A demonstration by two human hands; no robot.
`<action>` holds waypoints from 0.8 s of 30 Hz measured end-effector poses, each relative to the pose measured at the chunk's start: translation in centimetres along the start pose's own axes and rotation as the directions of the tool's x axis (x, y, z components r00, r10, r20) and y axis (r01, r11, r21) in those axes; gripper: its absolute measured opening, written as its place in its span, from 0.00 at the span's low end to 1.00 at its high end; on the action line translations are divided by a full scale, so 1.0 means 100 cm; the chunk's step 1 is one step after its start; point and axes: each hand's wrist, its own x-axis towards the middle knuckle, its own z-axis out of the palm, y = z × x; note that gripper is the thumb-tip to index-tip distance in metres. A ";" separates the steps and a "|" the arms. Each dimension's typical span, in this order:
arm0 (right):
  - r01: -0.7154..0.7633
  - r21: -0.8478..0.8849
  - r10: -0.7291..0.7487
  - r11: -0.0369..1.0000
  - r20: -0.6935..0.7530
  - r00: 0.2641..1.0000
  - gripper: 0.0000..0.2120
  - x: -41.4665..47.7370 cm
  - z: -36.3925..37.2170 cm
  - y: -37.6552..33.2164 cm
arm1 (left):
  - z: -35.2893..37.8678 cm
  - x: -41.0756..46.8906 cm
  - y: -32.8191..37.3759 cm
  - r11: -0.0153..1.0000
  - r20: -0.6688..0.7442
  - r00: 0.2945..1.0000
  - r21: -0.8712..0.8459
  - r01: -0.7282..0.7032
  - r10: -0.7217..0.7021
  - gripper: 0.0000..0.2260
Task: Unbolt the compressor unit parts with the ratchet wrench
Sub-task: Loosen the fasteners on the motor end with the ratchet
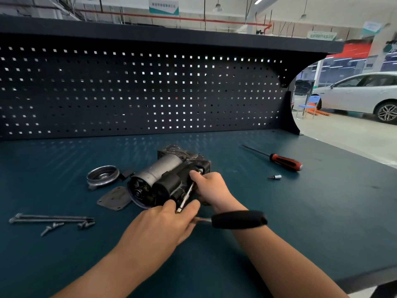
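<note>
Compressor (163,175): lay on its side at the middle of the desk (300,222). Its long axis ran from the open end at near-left to the housing at far-right.
Bolt site: far-right corner of the housing, just beside the right thumb. The bolt head was too small to make out.
Extension bar (187,193): thin and silver. It slanted from that corner down toward the person and ended in the left hand.
Ratchet wrench (238,219): black handle pointed right, roughly crosswise to the bar, and crossed in front of the right wrist. The head was hidden under the left hand.
Left hand (169,222): fingers (191,208) curled round the wrench head where the bar met it.
Right hand (211,187): fingers curled against the compressor's near-right flank, thumb up by the top of the bar. It appeared to steady the body, though the exact hold was not clear.
Governing relation: the bolt lay away from the left fingers along the bar. The handle would swing across that axis, and the left hand was the nearer to it.
Step, as judged: loosening a housing bolt, with the task partly done.
Risk, as judged: the handle's sweep was crowded by the right wrist.
Removed parts: round cover (103,176) and flat plate (115,198) just left of the open end. Long bolts (51,218) and short screws (51,228) lay well apart at near-left.
Spare tools: screwdriver (283,161) and a small socket bit (275,177), far right, untouched.
</note>
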 end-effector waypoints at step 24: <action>0.082 -0.285 -0.108 0.955 -0.078 0.991 0.10 0.018 -0.041 0.027 | 0.002 0.012 -0.019 -0.548 0.655 0.487 -0.753 0.363 -0.577 0.11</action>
